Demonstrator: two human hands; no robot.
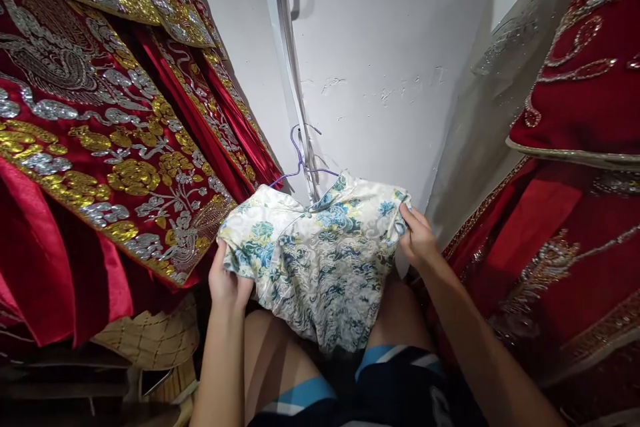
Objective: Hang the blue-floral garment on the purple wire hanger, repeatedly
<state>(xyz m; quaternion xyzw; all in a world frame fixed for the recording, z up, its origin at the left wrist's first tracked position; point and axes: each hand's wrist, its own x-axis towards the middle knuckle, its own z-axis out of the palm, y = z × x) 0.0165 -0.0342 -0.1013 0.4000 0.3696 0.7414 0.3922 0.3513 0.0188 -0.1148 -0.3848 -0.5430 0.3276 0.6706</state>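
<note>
A white short-sleeved garment [325,247] with a blue, green and yellow floral pattern is spread over my lap. A purple hanger [301,159] sits inside its neckline, the hook pointing up towards the wall. My left hand [227,280] is closed on the sleeve at the left side, thumb on top. On the right side, my right hand [417,237] pinches the other sleeve edge. The lower part of the garment looks wrinkled and hangs between my knees.
Red embroidered garments with gold and silver sequins [135,177] hang at the left. More red beaded garments [575,93] and a sheer pale one [500,73] hang at the right. Ahead stands a white wall [380,33] with a metal strip [280,20]. A woven seat [150,340] is at lower left.
</note>
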